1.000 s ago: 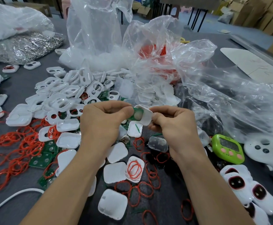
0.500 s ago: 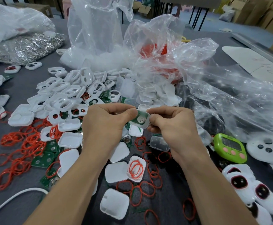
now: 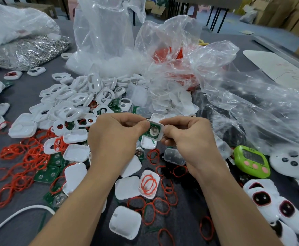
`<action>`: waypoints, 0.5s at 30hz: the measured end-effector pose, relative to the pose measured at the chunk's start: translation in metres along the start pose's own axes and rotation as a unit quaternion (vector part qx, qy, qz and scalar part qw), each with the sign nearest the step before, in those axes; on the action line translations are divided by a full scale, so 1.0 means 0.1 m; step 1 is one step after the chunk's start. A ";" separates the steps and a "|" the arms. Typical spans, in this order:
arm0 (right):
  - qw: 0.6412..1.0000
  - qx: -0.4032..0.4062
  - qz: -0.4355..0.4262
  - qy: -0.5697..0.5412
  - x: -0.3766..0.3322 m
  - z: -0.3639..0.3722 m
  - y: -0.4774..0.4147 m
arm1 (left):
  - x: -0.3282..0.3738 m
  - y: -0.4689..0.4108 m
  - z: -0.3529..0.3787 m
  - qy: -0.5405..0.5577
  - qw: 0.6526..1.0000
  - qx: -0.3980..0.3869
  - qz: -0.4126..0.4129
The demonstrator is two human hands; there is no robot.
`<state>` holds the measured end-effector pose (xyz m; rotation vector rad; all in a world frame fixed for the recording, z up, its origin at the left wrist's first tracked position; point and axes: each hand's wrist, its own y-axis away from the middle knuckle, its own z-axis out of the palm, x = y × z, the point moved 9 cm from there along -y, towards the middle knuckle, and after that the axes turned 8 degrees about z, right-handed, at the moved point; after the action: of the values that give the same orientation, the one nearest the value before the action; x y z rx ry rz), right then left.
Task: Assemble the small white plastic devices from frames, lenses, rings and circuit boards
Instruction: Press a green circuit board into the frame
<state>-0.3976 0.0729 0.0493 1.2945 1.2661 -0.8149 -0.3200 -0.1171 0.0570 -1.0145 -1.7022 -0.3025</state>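
Both hands hold one small white plastic shell (image 3: 160, 134) above the table's middle, with a green circuit board (image 3: 153, 130) and its round silver cell lying inside it. My left hand (image 3: 116, 137) pinches the shell's left edge between thumb and fingers. My right hand (image 3: 189, 137) pinches its right edge. A heap of white frames (image 3: 70, 105) lies at the back left. Orange rings (image 3: 24, 162) are scattered at the left, and one white shell (image 3: 149, 183) near my wrists holds rings. Loose green boards (image 3: 47, 174) lie among them.
Clear plastic bags (image 3: 216, 82) rise behind and right of my hands, one holding orange rings. A bag of silver parts (image 3: 29, 52) sits far left. A green timer (image 3: 251, 161), a white controller (image 3: 294, 162) and finished white devices (image 3: 273, 208) lie at the right. A white cable (image 3: 12, 217) crosses the front left.
The shell has turned in my fingers so the green board and its silver cell now face me, seated inside the shell. Both hands stay at the same spot.
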 end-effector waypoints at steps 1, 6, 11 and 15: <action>1.000 -0.001 -0.001 -0.002 0.00 0.00 0.00 | 0.01 0.01 -0.01 -0.008 1.000 0.004 0.003; 1.000 -0.011 -0.005 -0.011 -0.01 0.02 0.00 | 0.03 0.02 -0.01 -0.032 0.999 0.020 0.012; 0.999 -0.030 -0.008 -0.035 -0.03 0.04 0.02 | 0.04 0.02 -0.01 -0.031 0.999 0.027 0.021; 0.998 -0.036 -0.007 -0.041 -0.03 0.04 0.01 | 0.02 0.02 0.00 -0.015 0.999 0.032 0.017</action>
<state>-0.3963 0.0683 0.0519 1.1847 1.2285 -0.8170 -0.3184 -0.1150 0.0585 -1.0042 -1.7098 -0.2109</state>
